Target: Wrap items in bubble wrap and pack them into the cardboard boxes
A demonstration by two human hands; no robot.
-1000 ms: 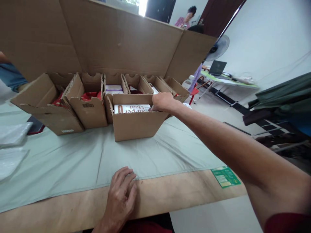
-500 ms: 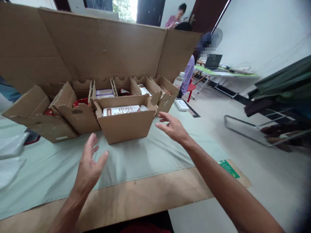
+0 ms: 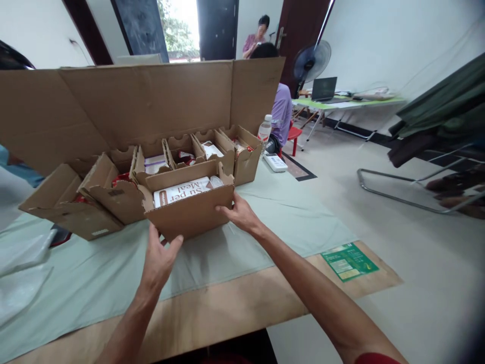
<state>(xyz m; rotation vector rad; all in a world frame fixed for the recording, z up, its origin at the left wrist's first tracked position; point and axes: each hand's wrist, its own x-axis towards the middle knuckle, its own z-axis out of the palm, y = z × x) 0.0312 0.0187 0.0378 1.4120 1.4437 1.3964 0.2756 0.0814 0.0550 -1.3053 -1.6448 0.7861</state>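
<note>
A small open cardboard box (image 3: 193, 215) stands in front of a row of similar boxes. Inside it lies a white package (image 3: 182, 191) printed "Super Meal", with a clear round item (image 3: 215, 182) at its right end. My right hand (image 3: 242, 212) grips the box's right end, thumb on the front wall and fingers round the side. At the lower left corner, my left hand (image 3: 161, 253) holds the box between thumb and fingers; its fingertips are partly hidden.
Several cardboard bins (image 3: 109, 189) with packets line the table before a tall cardboard panel (image 3: 151, 101). A water bottle (image 3: 264, 129) and a white device (image 3: 275, 163) stand right. Clear plastic bags (image 3: 22, 273) lie left. A person in purple (image 3: 282, 111) sits beyond.
Both hands have come in to the front box and taken hold of its two ends. Before, they were open and apart from it. The camera view has shifted.
</note>
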